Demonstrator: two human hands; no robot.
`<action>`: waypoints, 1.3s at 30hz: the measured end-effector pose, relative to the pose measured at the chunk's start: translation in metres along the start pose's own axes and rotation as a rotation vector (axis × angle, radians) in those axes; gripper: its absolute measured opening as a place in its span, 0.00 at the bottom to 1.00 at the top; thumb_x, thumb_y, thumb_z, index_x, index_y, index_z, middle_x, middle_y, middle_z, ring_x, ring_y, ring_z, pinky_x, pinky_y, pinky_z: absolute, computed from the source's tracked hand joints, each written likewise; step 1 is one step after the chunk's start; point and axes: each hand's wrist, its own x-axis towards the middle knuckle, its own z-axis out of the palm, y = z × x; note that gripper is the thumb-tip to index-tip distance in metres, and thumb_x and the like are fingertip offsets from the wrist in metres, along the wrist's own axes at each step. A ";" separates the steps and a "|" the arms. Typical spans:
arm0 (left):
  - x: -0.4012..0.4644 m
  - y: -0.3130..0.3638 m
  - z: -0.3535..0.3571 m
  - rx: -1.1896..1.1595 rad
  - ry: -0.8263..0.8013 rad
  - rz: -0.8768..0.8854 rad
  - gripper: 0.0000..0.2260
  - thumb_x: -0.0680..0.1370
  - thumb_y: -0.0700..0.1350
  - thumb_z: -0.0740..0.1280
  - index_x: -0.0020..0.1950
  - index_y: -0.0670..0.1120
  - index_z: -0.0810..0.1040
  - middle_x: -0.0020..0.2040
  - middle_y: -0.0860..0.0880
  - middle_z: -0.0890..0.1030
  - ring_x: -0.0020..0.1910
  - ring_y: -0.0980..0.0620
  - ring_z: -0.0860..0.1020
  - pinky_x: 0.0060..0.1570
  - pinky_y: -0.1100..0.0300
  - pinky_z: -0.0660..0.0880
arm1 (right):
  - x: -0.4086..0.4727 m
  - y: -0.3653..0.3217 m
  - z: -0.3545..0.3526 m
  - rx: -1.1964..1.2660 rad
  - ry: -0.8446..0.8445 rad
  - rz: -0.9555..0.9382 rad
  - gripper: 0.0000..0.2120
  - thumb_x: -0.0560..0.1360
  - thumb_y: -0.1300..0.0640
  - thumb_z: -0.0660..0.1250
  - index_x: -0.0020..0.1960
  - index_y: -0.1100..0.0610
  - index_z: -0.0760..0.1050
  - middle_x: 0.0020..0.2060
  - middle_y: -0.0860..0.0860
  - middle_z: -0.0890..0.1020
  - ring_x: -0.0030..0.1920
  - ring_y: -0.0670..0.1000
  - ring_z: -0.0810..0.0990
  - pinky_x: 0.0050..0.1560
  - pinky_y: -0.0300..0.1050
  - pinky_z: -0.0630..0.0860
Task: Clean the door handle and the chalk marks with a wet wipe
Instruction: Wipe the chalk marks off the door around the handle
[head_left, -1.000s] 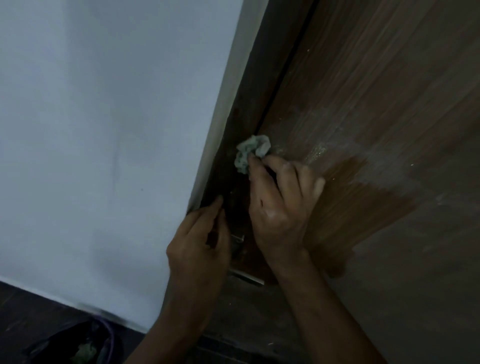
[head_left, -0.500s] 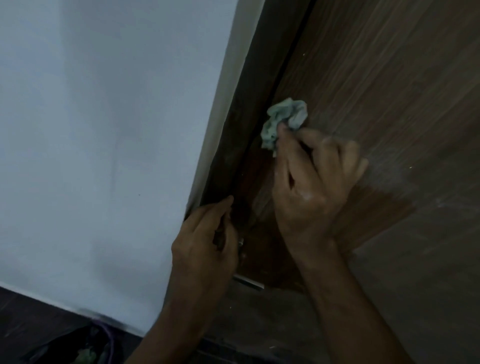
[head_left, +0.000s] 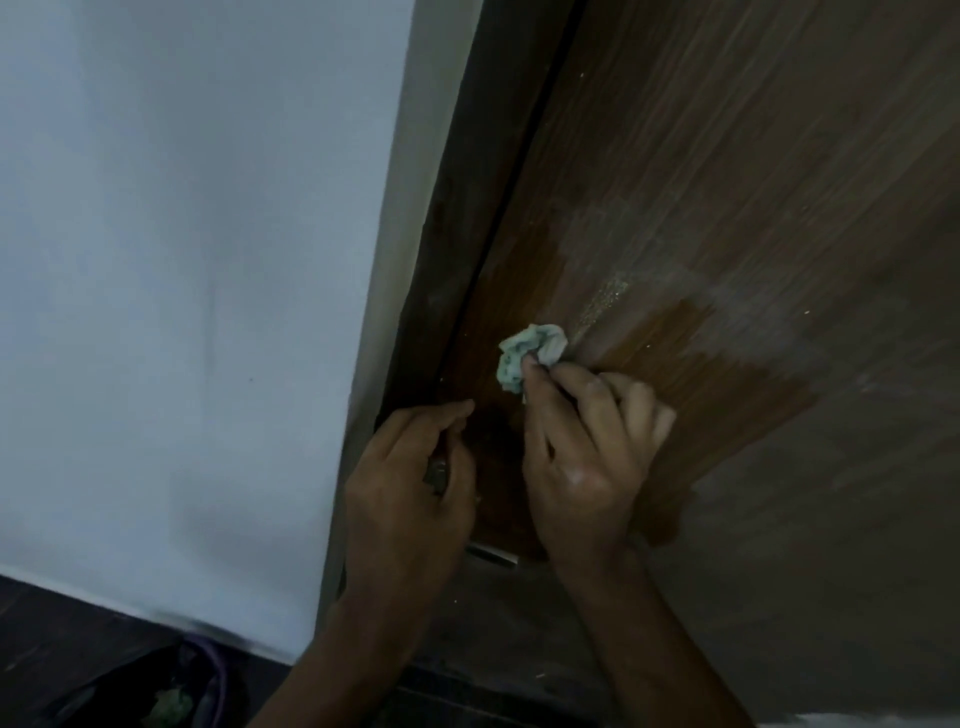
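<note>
Your right hand (head_left: 582, 447) is pinching the balled wipe (head_left: 530, 356) against the door (head_left: 727, 156), mid-scrub on the chalk (head_left: 649, 249). Left hand (head_left: 410, 478) is curling around something by the door edge, likely the handle, mostly hidden. Next I'd be working upward into that hazy patch.

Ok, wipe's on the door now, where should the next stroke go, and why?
Probably up and to the right. The right hand pinches the crumpled wet wipe against the door, at the edge of the darker wiped patch. Pale chalk marks and gritty specks lie just above it, unwiped. The left hand rests by the door's edge.
</note>
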 end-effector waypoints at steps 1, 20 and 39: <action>0.000 0.001 0.001 -0.007 -0.001 -0.007 0.15 0.73 0.32 0.72 0.57 0.44 0.84 0.53 0.55 0.81 0.53 0.66 0.75 0.56 0.80 0.68 | -0.006 -0.002 0.001 0.007 -0.035 -0.013 0.06 0.80 0.58 0.70 0.55 0.55 0.84 0.50 0.48 0.85 0.49 0.51 0.75 0.49 0.50 0.65; 0.019 0.012 0.006 -0.065 0.029 0.091 0.09 0.75 0.39 0.74 0.55 0.47 0.84 0.53 0.53 0.82 0.53 0.62 0.76 0.60 0.78 0.69 | -0.042 0.003 -0.005 0.052 -0.207 -0.007 0.11 0.81 0.59 0.62 0.54 0.56 0.84 0.54 0.51 0.83 0.52 0.55 0.78 0.50 0.53 0.66; 0.038 0.023 0.004 -0.078 0.036 0.131 0.09 0.77 0.39 0.73 0.56 0.45 0.85 0.52 0.49 0.85 0.52 0.59 0.80 0.59 0.74 0.73 | 0.006 0.030 -0.029 -0.044 0.143 0.180 0.07 0.77 0.60 0.73 0.55 0.56 0.86 0.46 0.51 0.85 0.44 0.53 0.78 0.44 0.56 0.73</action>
